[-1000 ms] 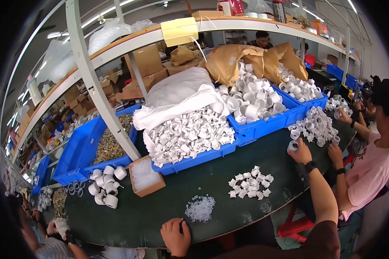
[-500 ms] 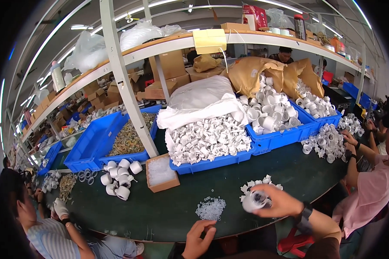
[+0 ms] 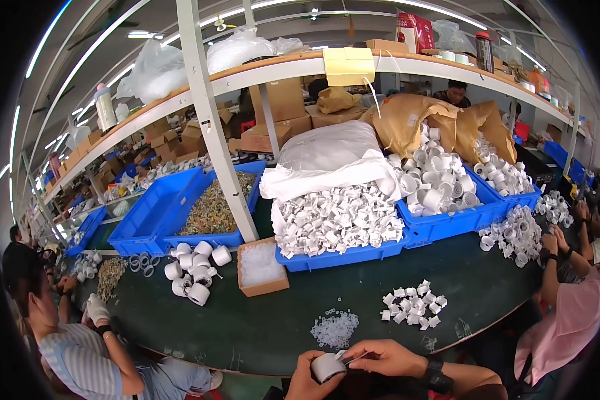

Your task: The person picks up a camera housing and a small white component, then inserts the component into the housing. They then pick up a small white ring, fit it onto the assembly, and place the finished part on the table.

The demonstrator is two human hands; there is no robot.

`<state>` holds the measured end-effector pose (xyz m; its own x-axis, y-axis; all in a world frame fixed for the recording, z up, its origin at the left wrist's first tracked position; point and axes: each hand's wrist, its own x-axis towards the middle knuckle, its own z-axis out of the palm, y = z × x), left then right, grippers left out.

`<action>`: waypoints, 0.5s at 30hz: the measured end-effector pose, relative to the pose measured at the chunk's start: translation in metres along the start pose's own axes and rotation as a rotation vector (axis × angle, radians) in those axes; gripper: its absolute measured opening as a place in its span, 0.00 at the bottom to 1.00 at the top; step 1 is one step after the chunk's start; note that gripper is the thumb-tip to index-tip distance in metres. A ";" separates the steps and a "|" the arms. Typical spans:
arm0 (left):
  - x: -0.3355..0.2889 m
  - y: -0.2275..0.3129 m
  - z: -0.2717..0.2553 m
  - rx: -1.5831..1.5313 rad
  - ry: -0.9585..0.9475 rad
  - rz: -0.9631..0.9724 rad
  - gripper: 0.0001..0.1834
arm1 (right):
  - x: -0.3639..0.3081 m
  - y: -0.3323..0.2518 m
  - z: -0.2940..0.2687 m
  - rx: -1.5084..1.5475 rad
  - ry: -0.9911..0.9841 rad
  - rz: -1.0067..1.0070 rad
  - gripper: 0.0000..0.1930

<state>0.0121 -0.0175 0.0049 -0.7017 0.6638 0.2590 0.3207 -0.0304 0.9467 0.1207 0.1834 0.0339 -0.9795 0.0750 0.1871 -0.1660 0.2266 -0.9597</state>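
The cap (image 3: pixel 328 366), a white cylindrical part, sits at the bottom edge of the view, just in front of the table (image 3: pixel 247 327) rim. Left hand (image 3: pixel 307 380) wraps it from below w/ fingers curled around the body. Right hand (image 3: pixel 385 357) comes in from the right, thumb and forefinger pinched together on the cap's top edge; a thin pale piece shows betw. the fingertips, too small to identify. Right wrist carries a dark band.

On the green table just beyond the hands: a small heap of clear rings (image 3: pixel 335 328). To its right, a loose group of white fittings (image 3: pixel 413 308). Farther left, a cardboard box (image 3: pixel 263 268) of clear bits, then a cluster of caps (image 3: pixel 195 267) like the held one.

Behind these, a row of blue bins (image 3: pixel 343 253): the centre one holds white fittings, the right one white caps, the left one brownish scrap. A white bag (image 3: pixel 330 157) lies on the centre bin.

Other workers sit at left and right table ends.
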 end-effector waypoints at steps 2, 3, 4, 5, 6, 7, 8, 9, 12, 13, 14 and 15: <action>0.000 -0.011 0.004 -0.025 -0.004 -0.012 0.17 | -0.001 0.008 0.007 0.293 -0.030 0.223 0.12; 0.002 -0.010 0.001 0.053 -0.021 0.040 0.26 | 0.000 0.009 0.010 0.349 -0.017 0.224 0.10; 0.004 -0.009 -0.001 0.130 -0.039 0.093 0.37 | 0.002 0.010 0.012 0.349 -0.019 0.226 0.10; 0.005 -0.006 -0.001 0.129 -0.038 0.092 0.37 | 0.004 0.012 0.013 0.344 0.000 0.193 0.10; 0.009 0.010 -0.001 0.293 -0.067 0.169 0.29 | 0.006 0.013 0.015 0.341 0.018 0.160 0.10; 0.012 0.019 -0.001 0.456 -0.097 0.245 0.21 | 0.009 0.012 0.018 0.341 0.017 0.160 0.10; 0.010 0.013 0.001 0.456 -0.096 0.245 0.21 | 0.011 0.010 0.021 0.321 0.026 0.119 0.09; 0.006 0.001 0.005 0.366 -0.066 0.230 0.18 | 0.013 0.007 0.023 0.301 0.035 0.078 0.09; 0.000 -0.004 0.007 0.237 -0.017 0.178 0.16 | 0.018 -0.004 0.024 -0.062 0.030 -0.112 0.08; -0.002 -0.004 0.008 0.199 0.002 0.141 0.15 | 0.017 -0.003 0.025 -0.060 0.031 -0.109 0.08; -0.003 -0.004 0.008 0.199 -0.001 0.137 0.15 | 0.016 -0.001 0.027 -0.084 0.062 -0.132 0.07; -0.003 -0.005 0.010 0.215 0.045 0.140 0.13 | 0.015 0.001 0.028 -0.108 0.091 -0.154 0.06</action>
<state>0.0186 -0.0122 -0.0028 -0.6670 0.6304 0.3971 0.5408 0.0430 0.8400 0.1027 0.1576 0.0301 -0.9284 0.1179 0.3524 -0.2945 0.3447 -0.8913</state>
